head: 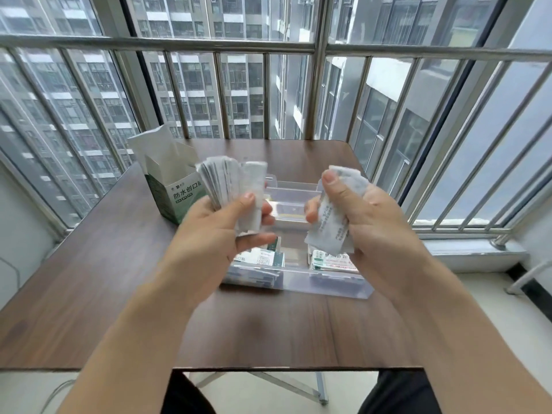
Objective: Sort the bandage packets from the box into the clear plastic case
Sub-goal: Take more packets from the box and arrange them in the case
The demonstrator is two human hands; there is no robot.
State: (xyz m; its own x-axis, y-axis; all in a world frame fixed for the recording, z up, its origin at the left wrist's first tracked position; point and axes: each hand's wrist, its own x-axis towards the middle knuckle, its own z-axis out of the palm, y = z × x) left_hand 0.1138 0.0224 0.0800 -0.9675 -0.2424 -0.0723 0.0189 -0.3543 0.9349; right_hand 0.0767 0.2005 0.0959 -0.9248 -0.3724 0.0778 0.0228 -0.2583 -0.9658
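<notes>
We hold a thick fanned stack of white paper bandage packets point(222, 182) in our left hand point(218, 231), fingers curled round it, above the clear plastic compartment case point(294, 283). Our right hand point(355, 213) pinches a few packets point(331, 225) between thumb and fingers. They look light, thin and slippery, so we judge that gripping across the flat faces keeps them from sliding apart.

Box point(171, 186): green-and-white carton, upright, flaps open, stood left of the case.
Packets point(221, 186): white, fanned stack held above the case; more point(331, 222) alongside.
Case point(298, 282): clear, open, compartments holding packets.
</notes>
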